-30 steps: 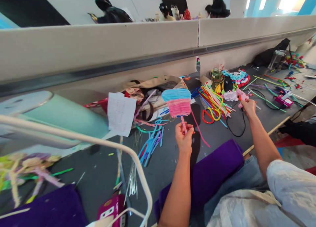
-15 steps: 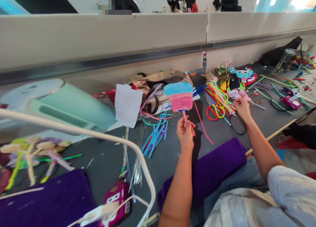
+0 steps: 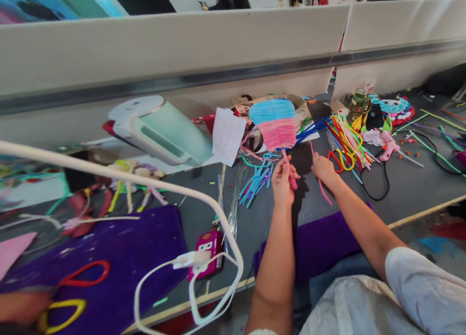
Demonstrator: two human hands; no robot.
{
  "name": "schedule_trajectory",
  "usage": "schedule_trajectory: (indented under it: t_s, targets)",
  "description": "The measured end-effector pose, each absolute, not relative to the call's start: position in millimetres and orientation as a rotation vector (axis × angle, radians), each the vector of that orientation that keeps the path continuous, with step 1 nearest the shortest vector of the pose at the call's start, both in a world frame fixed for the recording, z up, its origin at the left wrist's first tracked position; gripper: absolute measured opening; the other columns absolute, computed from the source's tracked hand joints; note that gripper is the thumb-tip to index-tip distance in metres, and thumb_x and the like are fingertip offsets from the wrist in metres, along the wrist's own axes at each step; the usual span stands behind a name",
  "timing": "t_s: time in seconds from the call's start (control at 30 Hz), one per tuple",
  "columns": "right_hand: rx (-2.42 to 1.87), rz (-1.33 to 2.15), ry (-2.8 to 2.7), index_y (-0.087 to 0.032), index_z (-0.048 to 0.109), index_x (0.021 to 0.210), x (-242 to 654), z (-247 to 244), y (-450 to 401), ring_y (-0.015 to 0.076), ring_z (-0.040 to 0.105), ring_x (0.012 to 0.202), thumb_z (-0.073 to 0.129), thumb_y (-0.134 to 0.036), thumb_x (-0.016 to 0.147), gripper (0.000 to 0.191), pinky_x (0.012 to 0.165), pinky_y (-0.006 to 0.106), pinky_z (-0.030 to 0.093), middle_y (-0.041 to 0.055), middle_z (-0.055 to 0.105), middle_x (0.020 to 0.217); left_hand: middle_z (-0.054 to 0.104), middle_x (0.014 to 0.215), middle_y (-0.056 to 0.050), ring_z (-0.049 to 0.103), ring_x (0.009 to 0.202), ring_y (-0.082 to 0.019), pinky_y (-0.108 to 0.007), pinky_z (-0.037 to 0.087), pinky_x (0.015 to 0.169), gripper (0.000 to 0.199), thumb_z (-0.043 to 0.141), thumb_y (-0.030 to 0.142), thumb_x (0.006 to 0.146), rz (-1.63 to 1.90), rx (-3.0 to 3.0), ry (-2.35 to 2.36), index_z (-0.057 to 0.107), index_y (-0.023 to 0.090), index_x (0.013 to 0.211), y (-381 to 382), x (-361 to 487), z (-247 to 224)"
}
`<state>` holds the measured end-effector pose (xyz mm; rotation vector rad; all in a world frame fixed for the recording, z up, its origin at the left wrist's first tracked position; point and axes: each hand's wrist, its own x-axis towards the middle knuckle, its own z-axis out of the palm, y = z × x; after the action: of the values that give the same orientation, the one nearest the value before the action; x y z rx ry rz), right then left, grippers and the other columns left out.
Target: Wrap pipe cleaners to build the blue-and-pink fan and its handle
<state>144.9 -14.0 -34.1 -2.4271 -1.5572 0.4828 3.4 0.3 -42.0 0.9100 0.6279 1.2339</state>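
Note:
My left hand is closed around the pink stem of a flat fan, which is blue on top and pink below and made of rows of pipe cleaners. The fan stands upright above the table. To its right, my right hand has its fingers pinched at a loose pink pipe cleaner on the dark tabletop. A bundle of blue and purple pipe cleaners lies left of the fan. Right of my right hand are scissors with red and yellow handles and a pink glue gun.
A white cable arches across the left, near a magenta power strip. Another person's hand is beside scissors on a purple cloth. A pale green appliance, a paper sheet and a glass jar stand along the partition.
My right hand has left the pink glue gun and moved left to the loose pink pipe cleaner. My left hand still holds the fan. The view has turned left, bringing in another person's hand.

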Motion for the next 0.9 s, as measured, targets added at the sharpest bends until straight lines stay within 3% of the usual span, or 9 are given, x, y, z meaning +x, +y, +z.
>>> schedule_trajectory:
  t_s: [0.1,0.2,0.3,0.37,0.43,0.57,0.73,0.9]
  targets:
    - [-2.419,0.520,-1.441,-0.008,0.047,0.122,146,-39,-5,0.0304,0.066,0.095,0.054,-0.010,0.078,0.045,0.078,0.039,0.050,0.0236,0.066,0.106,0.058,0.075,0.002,0.054,0.052,-0.006,-0.022,0.051,0.054,0.036,0.073,0.041,0.074,1.214,0.909,0.630,0.065,0.019,0.101,5,-2,-43]
    - [-2.147,0.512,-1.381,-0.013,0.051,0.123,155,-40,-3,0.0246,0.066,0.083,0.057,-0.012,0.071,0.053,0.074,0.034,0.050,0.0127,0.069,0.090,0.058,0.076,0.002,0.056,0.053,-0.006,-0.022,0.051,0.053,0.037,0.074,0.040,0.073,1.211,0.880,0.638,0.064,0.018,0.101,9,-6,-44]
    - [-1.626,0.632,-1.231,-0.017,0.061,0.112,164,-34,-5,0.0143,0.057,0.056,0.053,-0.018,0.072,0.041,0.058,0.026,0.046,-0.0018,0.059,0.061,0.058,0.075,0.002,0.056,0.053,-0.006,-0.021,0.052,0.054,0.040,0.075,0.039,0.072,1.215,0.846,0.641,0.063,0.019,0.104,13,-8,-45]
    - [-1.331,0.762,-1.051,-0.017,0.066,0.099,166,-29,-7,0.0106,0.050,0.047,0.050,-0.023,0.074,0.030,0.047,0.022,0.041,-0.0040,0.053,0.055,0.058,0.076,0.002,0.056,0.054,-0.007,-0.021,0.052,0.054,0.041,0.075,0.038,0.072,1.208,0.835,0.636,0.062,0.020,0.107,15,-9,-45]
    - [-1.109,0.825,-0.900,-0.018,0.066,0.094,165,-24,-9,0.0096,0.052,0.050,0.054,-0.026,0.073,0.025,0.046,0.021,0.040,-0.0029,0.056,0.061,0.059,0.077,0.002,0.058,0.056,-0.007,-0.022,0.053,0.055,0.040,0.074,0.039,0.073,1.203,0.831,0.642,0.061,0.020,0.107,16,-9,-47]
    - [-0.897,0.721,-0.738,-0.021,0.061,0.094,162,-19,-10,0.0088,0.059,0.065,0.069,-0.026,0.068,0.027,0.057,0.020,0.047,-0.0028,0.061,0.076,0.061,0.082,0.000,0.062,0.064,-0.010,-0.024,0.055,0.061,0.039,0.075,0.038,0.072,1.190,0.841,0.668,0.061,0.019,0.104,18,-7,-48]
    - [-0.956,0.587,-0.595,-0.020,0.054,0.082,159,-20,-8,0.0056,0.049,0.049,0.062,-0.044,0.080,0.026,0.041,0.016,0.033,-0.0059,0.051,0.061,0.060,0.083,0.000,0.062,0.065,-0.011,-0.026,0.056,0.063,0.038,0.074,0.037,0.072,1.176,0.850,0.677,0.060,0.018,0.102,17,-6,-48]
    - [-1.044,0.809,-0.675,-0.018,0.061,0.088,143,-23,-6,0.0065,0.052,0.054,0.063,-0.048,0.077,0.032,0.040,0.016,0.033,0.0008,0.063,0.076,0.061,0.081,-0.001,0.062,0.065,-0.011,-0.027,0.055,0.065,0.037,0.074,0.037,0.072,1.125,0.903,0.666,0.062,0.018,0.102,13,-4,-45]
